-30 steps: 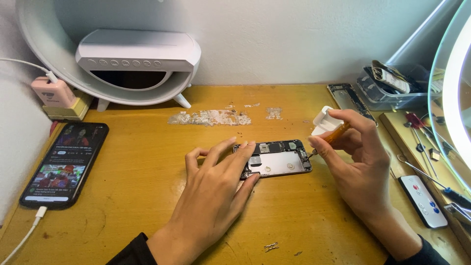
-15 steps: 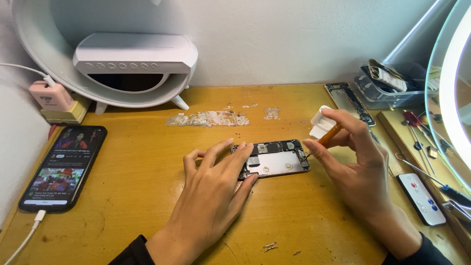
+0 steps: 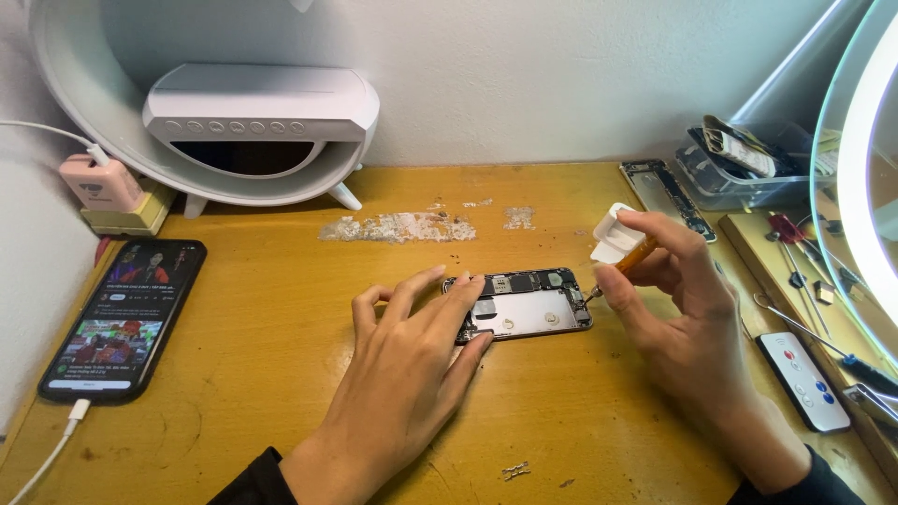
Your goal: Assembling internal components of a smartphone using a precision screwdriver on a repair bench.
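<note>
Opened phone chassis pinned flat while we worked a screwdriver at its right edge.

Taking the opened phone chassis [image 3: 521, 307] at mid-desk as landmark and going left to right: far to its left lay a lit smartphone [image 3: 123, 318] on its charging cable, screen up, probably so we could glance at it. Our left hand [image 3: 404, 374] rested spread and flat, fingers unclenched, fingertips pressing the chassis's left end, seemingly to stop it sliding on the wooden desk [image 3: 281, 374]. Our right hand [image 3: 675, 309] pinched an orange-shafted screwdriver [image 3: 629, 260] with a white cap, tilted so the tip met the chassis's right edge. Right of that lay a white remote [image 3: 803, 382]; behind it, loose tools [image 3: 795, 252] within reach.
</note>
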